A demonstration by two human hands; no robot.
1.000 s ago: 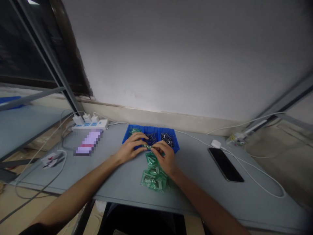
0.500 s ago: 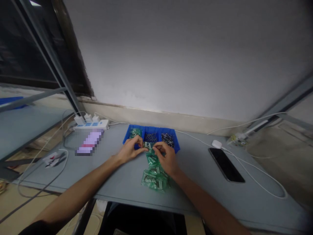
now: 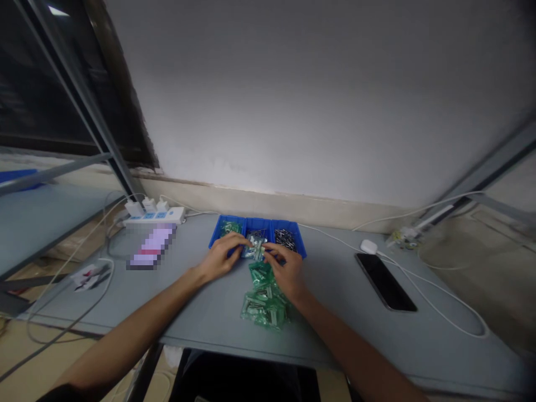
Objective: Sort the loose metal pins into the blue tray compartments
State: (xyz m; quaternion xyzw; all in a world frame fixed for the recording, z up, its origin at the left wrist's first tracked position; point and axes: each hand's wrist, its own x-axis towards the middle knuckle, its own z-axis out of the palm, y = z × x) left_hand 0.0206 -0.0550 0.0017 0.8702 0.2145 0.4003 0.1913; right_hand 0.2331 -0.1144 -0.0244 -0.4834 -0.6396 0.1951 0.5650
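Left hand (image 3: 220, 257), right hand (image 3: 290, 271) extended forward, angled inward; both pinching clear packet (image 3: 255, 248).

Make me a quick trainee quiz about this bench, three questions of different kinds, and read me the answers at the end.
1. Open: What is between the fingertips of the left hand and the right hand?

2. True or false: The pile of green packets lies between the blue bins and the wall.

3. Multiple choice: Which of the three blue bins shows green contents?
A) the left one
B) the middle one
C) the right one

Key:
1. A small see-through packet.
2. False; the pile lies on the near side of the bins.
3. A.
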